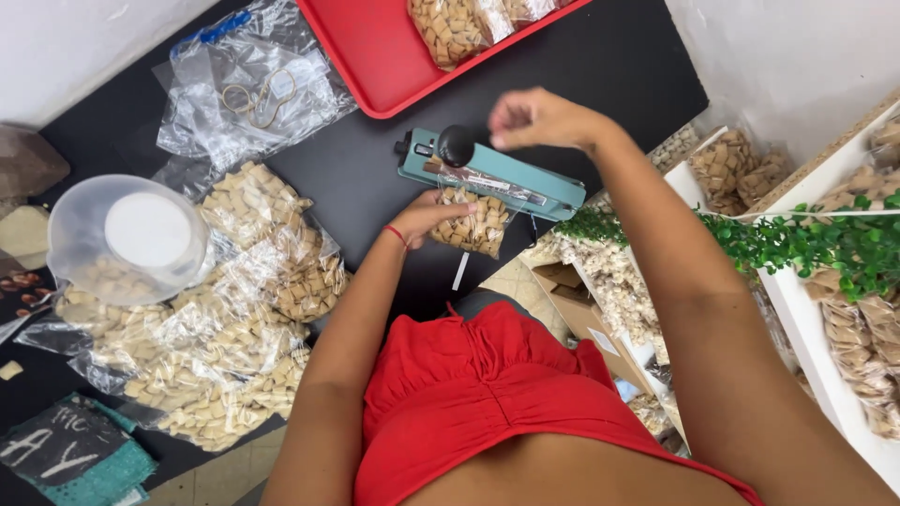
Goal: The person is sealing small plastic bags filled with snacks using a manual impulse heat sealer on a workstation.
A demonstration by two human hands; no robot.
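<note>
Your left hand [424, 217] pinches a filled bag [473, 225], keeping its open top fed under the sealer [492, 173] bar at the bench's near edge. Your right hand [534, 119] hovers by the black knob [457, 143], fingers loosely curled, gripping nothing.

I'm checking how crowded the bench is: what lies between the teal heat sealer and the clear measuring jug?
In the head view, a heap of filled clear bags lies between the teal heat sealer and the clear measuring jug, with bare black tabletop nearer the sealer.
</note>
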